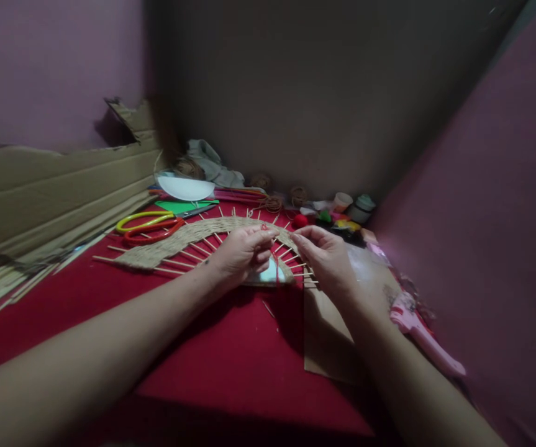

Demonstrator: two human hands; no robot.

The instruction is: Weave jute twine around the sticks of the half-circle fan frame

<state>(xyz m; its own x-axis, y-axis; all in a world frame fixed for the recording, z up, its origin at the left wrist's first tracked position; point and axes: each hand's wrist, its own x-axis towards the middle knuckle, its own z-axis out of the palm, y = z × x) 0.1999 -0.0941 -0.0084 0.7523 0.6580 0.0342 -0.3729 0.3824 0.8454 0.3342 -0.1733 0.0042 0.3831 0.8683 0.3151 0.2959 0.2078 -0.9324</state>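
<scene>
Both my hands are raised over a fan-shaped woven piece (188, 234), made of natural cord wound through thin sticks that stick out at both edges. A pale half-round plate (268, 273) shows at its lower middle. My left hand (249, 251) is closed in a pinch on red thread (277, 267), which hangs down in front of the weave. Just to its right, my right hand (326, 251) has thumb and forefinger pinched together; what lies between them is too small to make out. Scissors (156, 226) with yellow and red handles lie at the weave's left.
Red cloth (230, 360) covers the table. Cardboard sheets (53, 186) stack at left; a brown board (328, 341) lies under my right arm. A pink glue gun (428, 338) rests at the right edge. Twine balls (299, 196), a red ball (300, 221) and a cup (342, 202) line the back.
</scene>
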